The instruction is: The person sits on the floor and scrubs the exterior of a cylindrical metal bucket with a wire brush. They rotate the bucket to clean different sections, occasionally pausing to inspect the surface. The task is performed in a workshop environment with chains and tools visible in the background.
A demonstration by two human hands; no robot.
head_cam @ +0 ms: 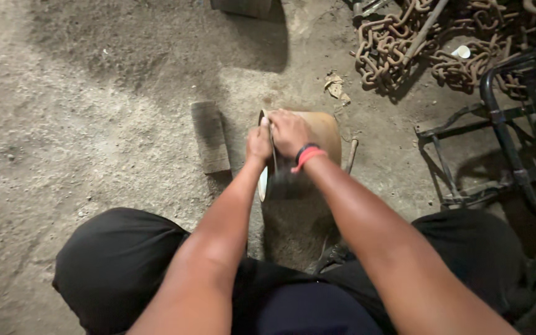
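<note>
1. We see a gritty dirt floor (94, 93).
2. On it lie a wooden block (211, 136), a rusty pipe section (321, 133), and a heap of rusty chains (417, 43).
3. A black metal frame (497, 124) stands at our right.
</note>
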